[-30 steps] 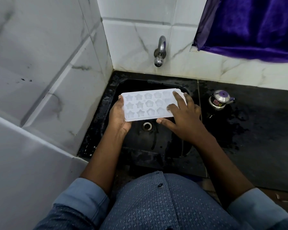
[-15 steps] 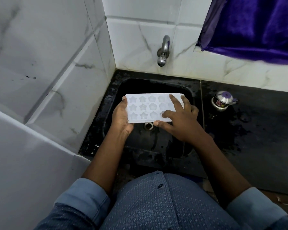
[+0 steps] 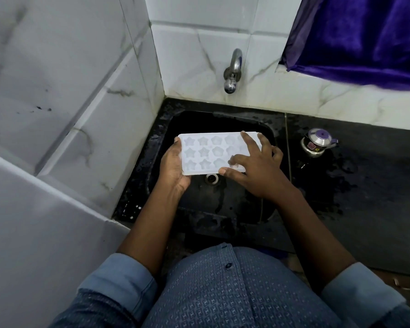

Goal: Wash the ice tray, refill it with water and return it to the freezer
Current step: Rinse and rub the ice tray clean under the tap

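A white ice tray (image 3: 206,152) with star and flower moulds is held level above the black sink (image 3: 223,204). My left hand (image 3: 173,165) grips its left end, thumb on the rim and palm underneath. My right hand (image 3: 256,169) lies on the tray's right part, fingers spread across the moulds and thumb on the near edge. The chrome tap (image 3: 232,72) sticks out of the tiled wall behind the sink, and no water runs from it. The drain (image 3: 211,178) shows just below the tray.
A small steel kettle-shaped pot with a purple lid (image 3: 317,143) stands on the wet dark counter (image 3: 365,185) right of the sink. A purple cloth (image 3: 365,36) hangs at the upper right. White tiled walls close off the left and back.
The tray has stayed over the sink with the left hand's grip unchanged. My right hand's fingers have shifted slightly across the tray's right moulds.
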Available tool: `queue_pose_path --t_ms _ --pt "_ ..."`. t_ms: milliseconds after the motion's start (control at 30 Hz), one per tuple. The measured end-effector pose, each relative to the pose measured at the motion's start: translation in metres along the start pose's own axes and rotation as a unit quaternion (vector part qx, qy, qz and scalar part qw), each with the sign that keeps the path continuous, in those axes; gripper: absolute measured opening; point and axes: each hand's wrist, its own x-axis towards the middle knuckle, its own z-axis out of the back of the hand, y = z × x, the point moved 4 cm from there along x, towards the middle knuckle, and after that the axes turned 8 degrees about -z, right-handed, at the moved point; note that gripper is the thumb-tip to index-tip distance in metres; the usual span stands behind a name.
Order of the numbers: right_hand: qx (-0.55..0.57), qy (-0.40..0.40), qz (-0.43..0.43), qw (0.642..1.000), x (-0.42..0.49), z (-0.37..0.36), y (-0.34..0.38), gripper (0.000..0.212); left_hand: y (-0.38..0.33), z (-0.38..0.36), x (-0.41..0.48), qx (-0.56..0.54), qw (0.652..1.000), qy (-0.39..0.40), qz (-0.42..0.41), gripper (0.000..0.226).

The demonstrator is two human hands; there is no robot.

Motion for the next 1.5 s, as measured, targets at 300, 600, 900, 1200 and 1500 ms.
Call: queue_pose_path --t_ms 300,600,900,1200,1500 --pt "-0.005 0.023 0.011 1.0 -0.001 0.003 0.006 0.061 0.0 0.0 -0.003 -0.004 1.0 -0.005 0.008 0.056" --pt "0.013 0.022 0.011 1.0 0.002 0.002 0.006 0.058 0.003 0.002 0.0 0.0 1.0 -0.013 0.002 0.058" --pt "0.005 0.018 0.021 1.0 0.004 -0.003 0.003 0.063 0.0 0.004 0.002 0.013 1.0 -0.02 -0.008 0.056" --pt "0.012 0.019 0.02 1.0 0.007 -0.002 0.001 0.074 -0.002 0.001 0.006 0.002 1.0 -0.015 -0.007 0.057" --pt "0.009 0.011 0.019 1.0 0.009 0.001 0.0 0.063 -0.003 -0.001 0.007 -0.009 1.0 -0.018 -0.007 0.055"
